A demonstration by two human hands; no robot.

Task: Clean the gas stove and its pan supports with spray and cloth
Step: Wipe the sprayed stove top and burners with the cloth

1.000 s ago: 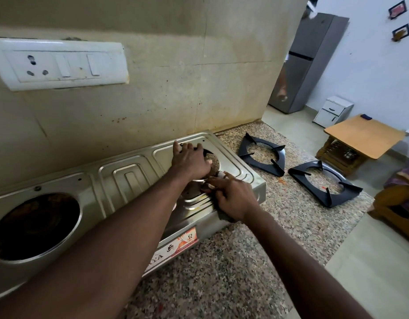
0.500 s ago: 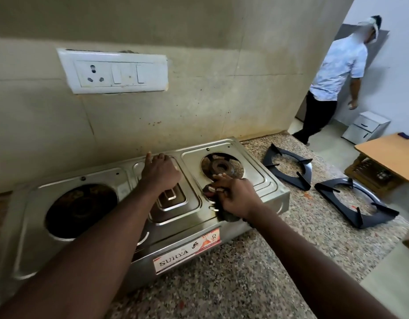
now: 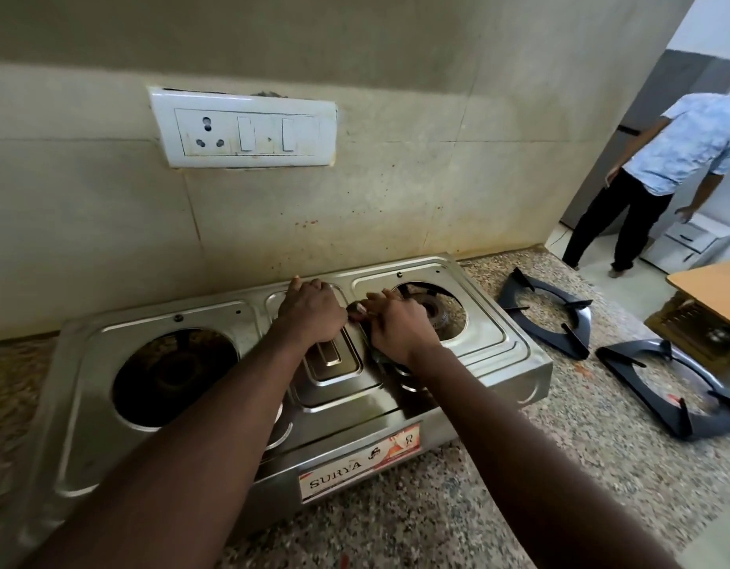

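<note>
The steel gas stove (image 3: 482, 347) stands on the granite counter against the wall, both burner wells bare. My left hand (image 3: 310, 310) rests on the raised centre panel near the back edge, fingers curled down, holding nothing. My right hand (image 3: 396, 322) is closed on a dark cloth (image 3: 380, 356) and presses it on the stove top just left of the right burner (image 3: 437, 312). Two black pan supports lie on the counter right of the stove, one nearer the wall (image 3: 586, 327) and one nearer the counter's front edge (image 3: 636, 388).
A white switchboard (image 3: 244, 133) sits on the tiled wall above the stove. Beyond the counter's right end a person (image 3: 667, 158) stands by a grey fridge, near a wooden table (image 3: 708, 281). Speckled counter (image 3: 540, 466) lies in front of the stove.
My left hand has moved from the right burner to the centre panel. My right hand has slid the cloth back toward the burner's left edge. The person behind has walked farther right.
</note>
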